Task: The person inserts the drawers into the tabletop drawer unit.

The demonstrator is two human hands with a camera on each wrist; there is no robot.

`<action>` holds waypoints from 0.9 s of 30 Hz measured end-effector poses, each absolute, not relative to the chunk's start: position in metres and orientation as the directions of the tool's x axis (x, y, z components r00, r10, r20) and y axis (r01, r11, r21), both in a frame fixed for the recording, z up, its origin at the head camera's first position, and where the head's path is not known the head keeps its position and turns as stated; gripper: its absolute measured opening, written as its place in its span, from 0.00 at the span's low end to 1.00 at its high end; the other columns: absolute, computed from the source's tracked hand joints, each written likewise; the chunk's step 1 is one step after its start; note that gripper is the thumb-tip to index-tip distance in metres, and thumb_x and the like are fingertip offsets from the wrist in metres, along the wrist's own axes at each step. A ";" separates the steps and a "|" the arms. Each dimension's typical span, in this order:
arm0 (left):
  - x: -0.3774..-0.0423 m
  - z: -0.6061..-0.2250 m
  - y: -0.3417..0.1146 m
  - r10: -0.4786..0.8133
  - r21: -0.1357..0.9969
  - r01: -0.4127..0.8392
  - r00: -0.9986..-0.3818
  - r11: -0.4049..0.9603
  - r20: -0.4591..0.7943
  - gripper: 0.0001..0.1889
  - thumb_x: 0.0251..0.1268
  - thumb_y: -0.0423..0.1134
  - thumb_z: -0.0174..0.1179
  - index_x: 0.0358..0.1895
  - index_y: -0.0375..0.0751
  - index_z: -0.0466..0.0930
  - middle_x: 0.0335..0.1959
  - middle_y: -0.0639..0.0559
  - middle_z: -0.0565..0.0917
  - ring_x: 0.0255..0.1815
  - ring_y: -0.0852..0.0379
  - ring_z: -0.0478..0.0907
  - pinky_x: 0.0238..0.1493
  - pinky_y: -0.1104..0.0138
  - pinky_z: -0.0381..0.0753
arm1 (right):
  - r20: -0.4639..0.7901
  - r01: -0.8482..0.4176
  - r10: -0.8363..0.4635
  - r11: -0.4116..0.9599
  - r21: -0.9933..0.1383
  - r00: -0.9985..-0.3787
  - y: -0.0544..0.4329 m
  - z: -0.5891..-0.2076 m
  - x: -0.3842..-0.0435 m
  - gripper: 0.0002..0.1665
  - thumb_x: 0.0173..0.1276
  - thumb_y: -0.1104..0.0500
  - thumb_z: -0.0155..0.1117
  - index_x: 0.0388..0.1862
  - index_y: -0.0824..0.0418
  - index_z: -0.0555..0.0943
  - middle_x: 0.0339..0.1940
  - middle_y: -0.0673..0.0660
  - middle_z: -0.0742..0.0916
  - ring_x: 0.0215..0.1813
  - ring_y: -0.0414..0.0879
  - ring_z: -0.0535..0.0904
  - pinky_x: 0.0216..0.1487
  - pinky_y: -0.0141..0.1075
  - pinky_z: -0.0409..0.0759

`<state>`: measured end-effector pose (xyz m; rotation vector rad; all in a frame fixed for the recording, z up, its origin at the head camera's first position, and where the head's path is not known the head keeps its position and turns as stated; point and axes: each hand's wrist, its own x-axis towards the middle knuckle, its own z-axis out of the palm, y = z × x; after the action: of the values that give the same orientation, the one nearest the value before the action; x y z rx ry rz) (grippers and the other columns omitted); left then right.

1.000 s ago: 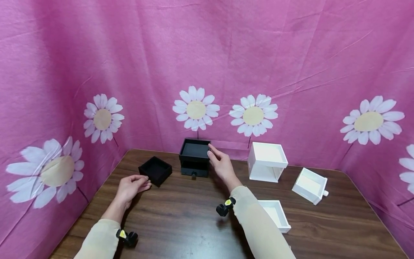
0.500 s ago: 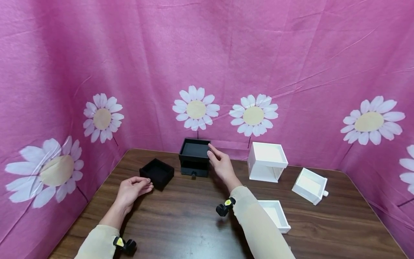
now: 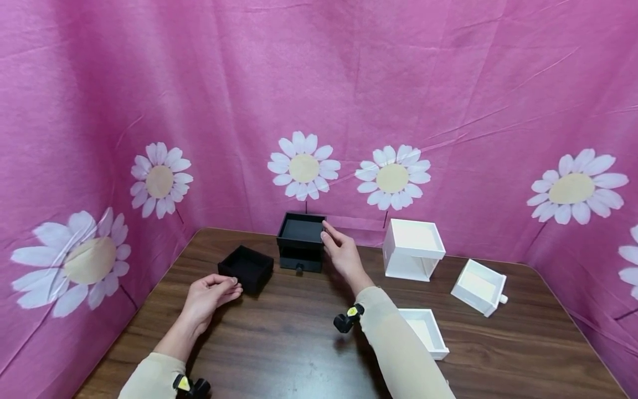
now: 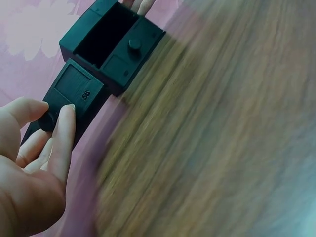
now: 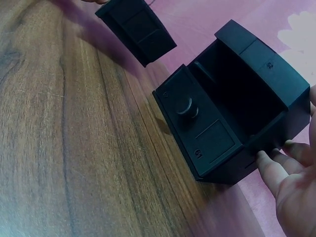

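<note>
A small black cabinet (image 3: 301, 242) stands near the back edge, its upper slot empty and a lower drawer (image 5: 200, 118) with a round knob in place. My right hand (image 3: 345, 257) rests its fingertips along the cabinet's right side, fingers fairly straight. To the left of the cabinet is a separate black open-topped drawer (image 3: 246, 269). My left hand (image 3: 206, 299) pinches this drawer's front knob (image 4: 47, 121) between thumb and fingers. In the left wrist view the drawer lies at an angle, its far end close to the cabinet's slot.
A white cabinet frame (image 3: 412, 249) with an open front stands right of the black one. One white drawer (image 3: 478, 287) with a knob lies farther right. Another white drawer (image 3: 430, 332) is partly behind my right sleeve. A pink flowered curtain (image 3: 319, 83) hangs behind the wooden table (image 3: 279, 343).
My left hand has drawn the black drawer slightly rightward and nearer to me, turning it a little. The right hand and black cabinet have stayed in place.
</note>
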<state>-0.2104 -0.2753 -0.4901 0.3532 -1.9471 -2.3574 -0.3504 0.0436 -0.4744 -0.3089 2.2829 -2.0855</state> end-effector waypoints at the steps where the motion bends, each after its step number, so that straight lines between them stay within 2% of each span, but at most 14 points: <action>1: -0.210 -0.490 -0.273 -0.195 0.975 -0.090 -0.972 -0.205 -0.131 0.05 0.76 0.23 0.61 0.42 0.30 0.87 0.32 0.51 0.93 0.36 0.59 0.93 0.45 0.67 0.95 | 0.109 -0.124 -0.167 0.080 -0.989 -0.980 0.044 -0.474 -0.350 0.28 0.85 0.51 0.62 0.80 0.48 0.76 0.82 0.57 0.76 0.76 0.52 0.79 0.74 0.49 0.81; 12: -0.202 -0.491 -0.250 -0.175 0.963 -0.065 -0.978 -0.263 -0.113 0.04 0.74 0.21 0.62 0.43 0.26 0.86 0.32 0.49 0.93 0.36 0.57 0.93 0.46 0.65 0.95 | 0.117 -0.132 -0.165 0.083 -0.988 -0.979 0.043 -0.472 -0.349 0.28 0.85 0.53 0.62 0.80 0.51 0.76 0.83 0.58 0.76 0.74 0.52 0.80 0.74 0.49 0.81; 22: -0.199 -0.490 -0.231 -0.178 0.950 -0.039 -0.979 -0.311 -0.098 0.01 0.71 0.22 0.67 0.41 0.28 0.87 0.32 0.48 0.93 0.37 0.56 0.93 0.46 0.64 0.95 | 0.111 -0.127 -0.159 0.095 -0.987 -0.981 0.042 -0.472 -0.348 0.28 0.85 0.52 0.62 0.80 0.50 0.76 0.82 0.58 0.76 0.73 0.51 0.81 0.73 0.49 0.81; 27: -0.200 -0.491 -0.224 -0.176 0.944 -0.048 -0.978 -0.326 -0.110 0.05 0.69 0.24 0.70 0.42 0.24 0.85 0.33 0.48 0.93 0.37 0.55 0.93 0.46 0.64 0.95 | 0.108 -0.125 -0.163 0.095 -0.988 -0.981 0.043 -0.472 -0.349 0.28 0.85 0.51 0.62 0.80 0.49 0.76 0.83 0.59 0.76 0.74 0.53 0.80 0.73 0.49 0.81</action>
<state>-0.2002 -0.2239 -0.4912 0.2963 -1.7757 -2.4775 -0.3490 0.0432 -0.4718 -0.3029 2.3034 -2.0717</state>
